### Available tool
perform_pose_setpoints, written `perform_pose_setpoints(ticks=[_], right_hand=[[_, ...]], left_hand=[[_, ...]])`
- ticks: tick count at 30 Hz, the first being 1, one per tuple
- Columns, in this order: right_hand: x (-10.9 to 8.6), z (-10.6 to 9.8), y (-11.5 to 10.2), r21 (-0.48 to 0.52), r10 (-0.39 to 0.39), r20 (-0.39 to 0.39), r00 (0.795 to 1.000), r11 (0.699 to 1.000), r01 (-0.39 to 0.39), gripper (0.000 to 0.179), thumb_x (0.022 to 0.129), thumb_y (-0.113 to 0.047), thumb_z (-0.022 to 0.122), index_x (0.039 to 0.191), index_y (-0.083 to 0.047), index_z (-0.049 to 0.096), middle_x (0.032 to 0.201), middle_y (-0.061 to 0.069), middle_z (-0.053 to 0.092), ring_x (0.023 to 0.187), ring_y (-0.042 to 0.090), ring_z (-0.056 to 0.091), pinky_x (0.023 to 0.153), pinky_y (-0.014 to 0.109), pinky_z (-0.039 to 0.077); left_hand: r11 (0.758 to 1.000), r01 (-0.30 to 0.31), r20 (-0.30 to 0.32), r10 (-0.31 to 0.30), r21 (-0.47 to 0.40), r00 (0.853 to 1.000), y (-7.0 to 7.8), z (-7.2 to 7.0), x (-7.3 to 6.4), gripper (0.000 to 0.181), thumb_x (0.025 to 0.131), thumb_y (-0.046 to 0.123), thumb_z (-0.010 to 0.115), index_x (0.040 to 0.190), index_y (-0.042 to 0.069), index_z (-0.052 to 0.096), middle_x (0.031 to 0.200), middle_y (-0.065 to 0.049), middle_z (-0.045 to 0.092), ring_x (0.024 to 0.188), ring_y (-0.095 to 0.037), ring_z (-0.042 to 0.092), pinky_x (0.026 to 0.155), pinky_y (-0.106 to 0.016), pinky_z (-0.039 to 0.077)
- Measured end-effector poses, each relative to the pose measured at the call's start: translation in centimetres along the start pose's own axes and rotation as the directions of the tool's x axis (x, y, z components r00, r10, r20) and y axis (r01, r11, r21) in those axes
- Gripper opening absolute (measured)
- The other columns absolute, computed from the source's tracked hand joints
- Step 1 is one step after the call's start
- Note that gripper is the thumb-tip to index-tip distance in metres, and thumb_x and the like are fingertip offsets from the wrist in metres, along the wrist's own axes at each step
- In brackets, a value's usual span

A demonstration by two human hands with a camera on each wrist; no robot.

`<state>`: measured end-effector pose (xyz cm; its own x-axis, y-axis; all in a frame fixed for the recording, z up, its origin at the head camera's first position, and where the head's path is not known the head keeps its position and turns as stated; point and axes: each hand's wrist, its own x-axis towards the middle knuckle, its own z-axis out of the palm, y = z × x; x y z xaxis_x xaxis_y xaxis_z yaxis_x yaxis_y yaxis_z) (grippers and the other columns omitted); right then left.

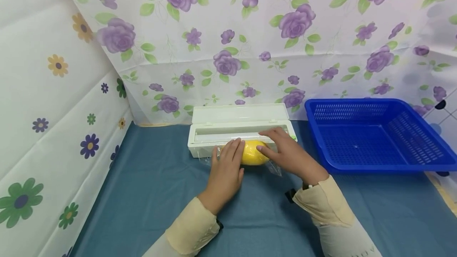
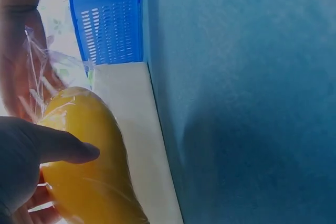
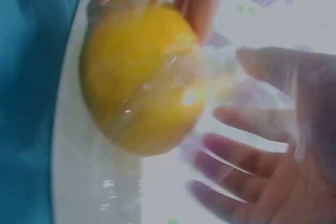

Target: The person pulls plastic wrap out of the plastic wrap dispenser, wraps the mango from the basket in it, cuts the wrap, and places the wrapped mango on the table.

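Note:
A smooth yellow oval fruit [image 1: 252, 154] is held in front of a white cling film dispenser [image 1: 198, 135], with clear cling film [image 1: 275, 167] around it and loose film trailing off its ends. My left hand [image 1: 226, 173] grips one end of the fruit; in the left wrist view its thumb [image 2: 68, 148] lies across the wrapped surface, fingers on the other side. At the opposite end is my right hand [image 1: 290, 154], its fingers [image 3: 236, 150] spread apart in the right wrist view, with a see-through sheet of film in front of them.
The dispenser's lid [image 1: 239, 113] stands raised at the back, with a white roll [image 1: 228, 137] inside. A blue perforated basket [image 1: 357, 167] sits to the right on the blue-green tablecloth [image 1: 153, 193]. Flower-printed sheets [image 1: 200, 46] hang behind and at the left.

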<state>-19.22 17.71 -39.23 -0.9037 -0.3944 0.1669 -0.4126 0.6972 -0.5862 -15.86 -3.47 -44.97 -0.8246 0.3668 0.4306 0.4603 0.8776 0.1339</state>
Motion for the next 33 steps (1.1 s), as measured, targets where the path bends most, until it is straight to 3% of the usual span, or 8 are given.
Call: perform_pose_setpoints(ticks=[3,6,8,11,15,25,33], right_hand=[[-0.9,-0.4,-2.3,-0.093,-0.12,-0.12,0.986,0.99,0.109,0.04,0.1,-0.029,0.064,0.133,-0.006,0.06,0.134,0.014,0.056,0.124,0.032,0.056,0.106,0.053,0.048],[-1.9,-0.1,-5.0,-0.151,-0.194,-0.132,0.972,0.973,0.174,0.033,0.099,-0.024,0.066,0.127,-0.006,0.064,0.125,0.011,0.061,0.117,0.028,0.059,0.101,0.049,0.051],[-2.5,0.7,-6.3,-0.193,-0.191,-0.096,0.977,0.966,0.17,0.034,0.099,-0.025,0.066,0.127,-0.006,0.064,0.123,0.011,0.063,0.115,0.027,0.061,0.098,0.047,0.053],[-3.1,2.2,-7.2,-0.271,-0.122,-0.078,0.989,0.958,0.097,0.044,0.098,-0.027,0.067,0.133,-0.001,0.06,0.128,0.016,0.06,0.117,0.03,0.062,0.099,0.047,0.053],[-3.2,3.8,-7.2,-0.355,-0.064,-0.16,0.985,0.935,0.003,0.055,0.095,-0.029,0.071,0.136,0.004,0.056,0.131,0.022,0.056,0.118,0.036,0.06,0.1,0.048,0.053],[-2.0,4.8,-5.3,-0.442,-0.152,-0.298,0.942,0.897,0.005,0.051,0.088,-0.029,0.078,0.125,0.002,0.062,0.124,0.022,0.059,0.114,0.038,0.059,0.096,0.054,0.051],[-1.2,4.2,-3.7,-0.446,-0.082,-0.302,0.95,0.893,-0.065,0.062,0.079,-0.031,0.087,0.129,-0.004,0.061,0.125,0.019,0.061,0.12,0.037,0.056,0.104,0.057,0.042]], left_hand=[[1.0,0.011,0.0,-0.011,-0.018,1.0,-0.1,0.0,0.4,0.087,0.081,0.019,0.085,0.154,0.01,0.038,0.157,-0.007,0.045,0.144,-0.027,0.043,0.113,-0.066,0.034],[0.999,0.013,-0.016,-0.014,-0.033,1.0,-0.2,0.1,0.7,0.086,0.081,0.02,0.085,0.154,0.01,0.039,0.155,-0.008,0.046,0.143,-0.028,0.044,0.112,-0.067,0.034],[0.999,0.013,-0.034,-0.014,-0.038,0.999,-0.2,0.1,0.9,0.084,0.082,0.02,0.084,0.153,0.01,0.04,0.154,-0.008,0.047,0.142,-0.028,0.045,0.111,-0.067,0.035],[0.999,0.013,-0.048,-0.015,-0.046,0.999,-0.4,0.1,1.1,0.081,0.085,0.021,0.082,0.153,0.009,0.041,0.153,-0.008,0.048,0.142,-0.028,0.046,0.111,-0.067,0.035],[0.998,0.012,-0.036,-0.015,-0.063,0.999,-0.4,0.3,1.3,0.08,0.086,0.019,0.081,0.154,0.009,0.039,0.153,-0.009,0.048,0.143,-0.028,0.045,0.112,-0.067,0.034],[0.997,0.038,-0.02,-0.04,-0.072,0.999,-0.5,0.4,2.0,0.082,0.082,0.016,0.084,0.151,0.01,0.041,0.15,-0.009,0.05,0.141,-0.026,0.047,0.113,-0.069,0.031],[0.994,0.055,0.008,-0.054,-0.094,0.999,-0.6,0.0,2.5,0.084,0.077,0.014,0.086,0.149,0.01,0.044,0.149,-0.013,0.049,0.136,-0.028,0.052,0.116,-0.067,0.029]])
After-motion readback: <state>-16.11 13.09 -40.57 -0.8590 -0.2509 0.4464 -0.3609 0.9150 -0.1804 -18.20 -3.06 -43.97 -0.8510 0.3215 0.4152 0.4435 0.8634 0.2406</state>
